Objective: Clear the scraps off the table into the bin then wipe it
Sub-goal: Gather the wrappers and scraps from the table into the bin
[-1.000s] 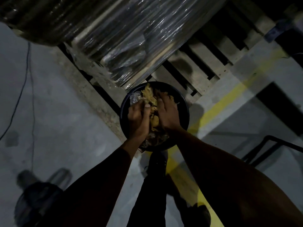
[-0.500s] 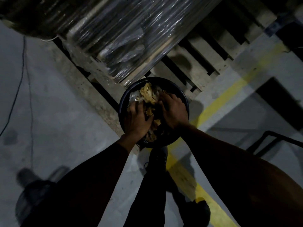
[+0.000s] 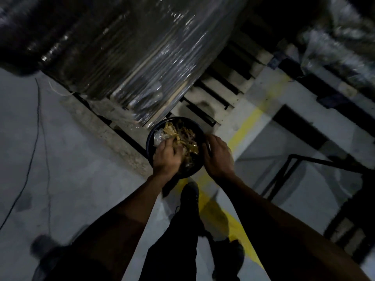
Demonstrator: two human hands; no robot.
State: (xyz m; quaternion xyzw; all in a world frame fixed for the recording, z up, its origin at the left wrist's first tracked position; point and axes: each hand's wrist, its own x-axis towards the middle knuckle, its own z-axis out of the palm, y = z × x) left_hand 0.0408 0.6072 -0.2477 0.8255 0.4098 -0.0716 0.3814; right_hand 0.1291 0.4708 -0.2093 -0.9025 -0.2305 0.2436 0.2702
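A round black bin (image 3: 149, 143) stands on the concrete floor below me, against a pallet's edge. It holds a heap of yellow-brown scraps (image 3: 183, 133) with a bit of clear plastic at the left. My left hand (image 3: 166, 157) is inside the bin, its fingers curled into the scraps. Over at the bin's right rim is my right hand (image 3: 218, 157), with its fingers bent over the edge. No table is in view.
A shrink-wrapped load (image 3: 129, 57) sits on a wooden pallet (image 3: 211, 92) just behind the bin. A yellow floor line (image 3: 246, 126) runs under my shoes (image 3: 189, 192). A black metal frame (image 3: 292, 169) stands at the right, and a thin cable (image 3: 33, 142) lies at the left.
My right hand came out of the scraps and moved to the bin's right rim. My left hand stays in the scraps. The view has pulled back and tilted.
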